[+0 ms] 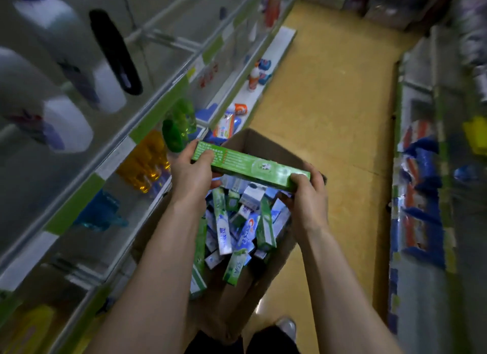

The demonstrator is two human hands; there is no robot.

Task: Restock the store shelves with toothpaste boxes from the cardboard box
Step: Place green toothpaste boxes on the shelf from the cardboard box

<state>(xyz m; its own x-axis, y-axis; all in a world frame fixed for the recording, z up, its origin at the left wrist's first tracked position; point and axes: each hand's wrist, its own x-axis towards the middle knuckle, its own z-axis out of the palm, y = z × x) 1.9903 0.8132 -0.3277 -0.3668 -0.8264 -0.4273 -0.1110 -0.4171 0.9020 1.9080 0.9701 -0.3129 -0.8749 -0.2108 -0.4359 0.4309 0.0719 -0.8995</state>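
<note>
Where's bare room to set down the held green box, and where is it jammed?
Free: the bottom shelf strip beyond the white bottle to its far end; the floor right of the cardboard box. Crowded: inside the cardboard box, heaped toothpaste boxes; the tier with yellow bottles and green bottles.

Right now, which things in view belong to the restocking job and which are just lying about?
Job: green toothpaste box, left hand, right hand, cardboard box, loose toothpaste boxes inside.
Not job: orange bottles, green bottles, white bottles, black bottle.

We see a glossy green toothpaste box (pixel 253 170) above a matt brown cardboard box (pixel 266 145). Translucent plastic bottles (pixel 147 161) catch light; the floor (pixel 329 95) looks smooth
</note>
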